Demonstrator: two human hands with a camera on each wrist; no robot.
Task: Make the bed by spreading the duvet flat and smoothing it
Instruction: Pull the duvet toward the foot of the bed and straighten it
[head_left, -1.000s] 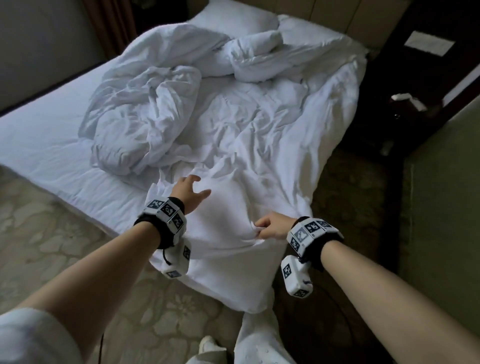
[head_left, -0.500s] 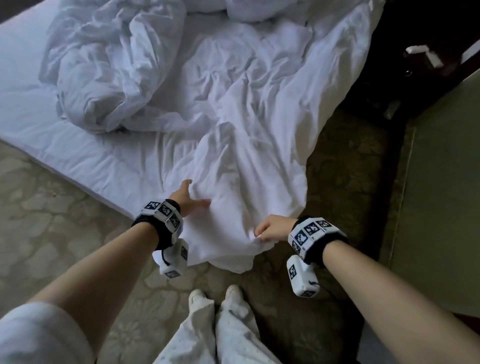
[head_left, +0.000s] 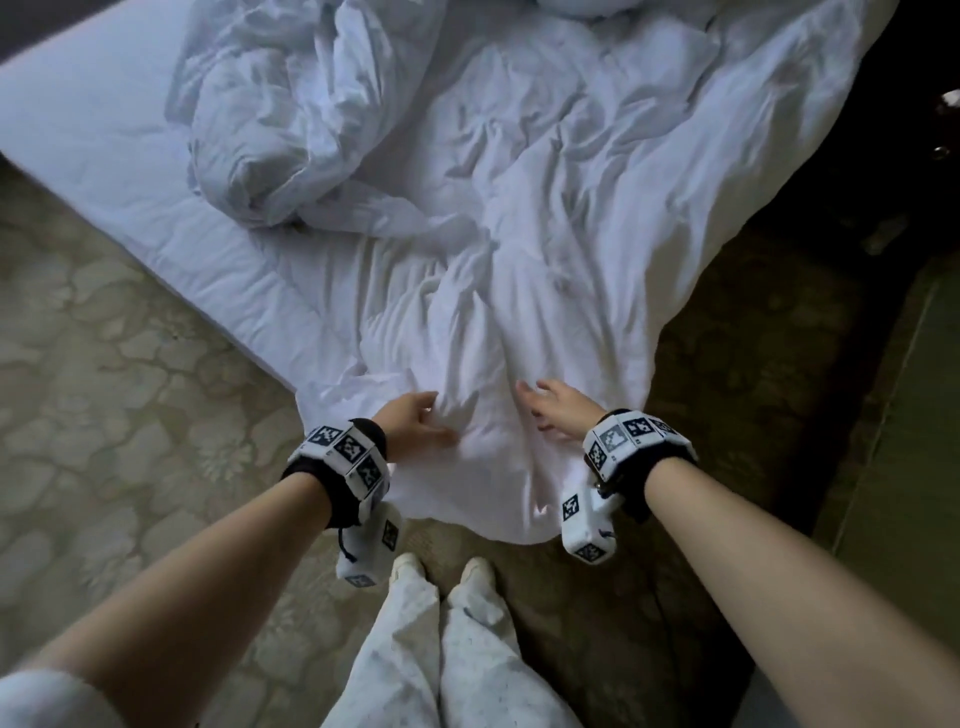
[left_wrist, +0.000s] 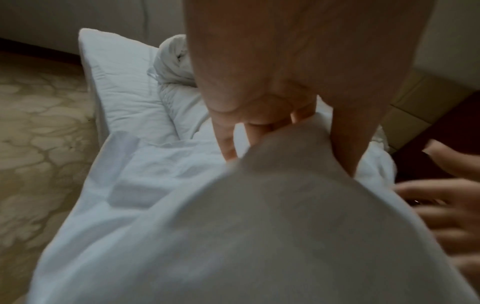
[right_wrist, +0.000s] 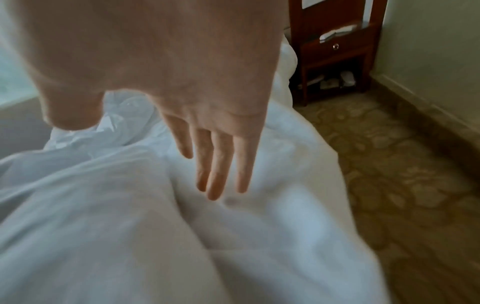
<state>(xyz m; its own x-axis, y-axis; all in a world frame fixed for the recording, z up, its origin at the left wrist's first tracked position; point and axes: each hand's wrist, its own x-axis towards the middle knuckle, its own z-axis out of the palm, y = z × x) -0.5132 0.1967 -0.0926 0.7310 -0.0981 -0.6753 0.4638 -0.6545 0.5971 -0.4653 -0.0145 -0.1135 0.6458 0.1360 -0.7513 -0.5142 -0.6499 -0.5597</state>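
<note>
**Two hands at the duvet corner, spreading step**

One duvet (head_left: 545, 249), white, creased, bunched toward 11 o'clock on the bed (head_left: 93, 130), near corner hanging off the mattress at 6 o'clock. Left hand (head_left: 415, 423): fingers and thumb pinching a raised fold. Right hand (head_left: 558, 408): fingers straight, relaxed, holding nothing, just over the cloth. Advice: take a second grip with the right, well apart, pull evenly toward 6 o'clock, keep the corner off the carpet (head_left: 104, 415)

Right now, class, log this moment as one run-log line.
left hand: grips fold of rumpled white duvet | right hand: open, fingers straight above duvet | duvet: bunched, unsmoothed, corner overhanging patterned carpet
</note>
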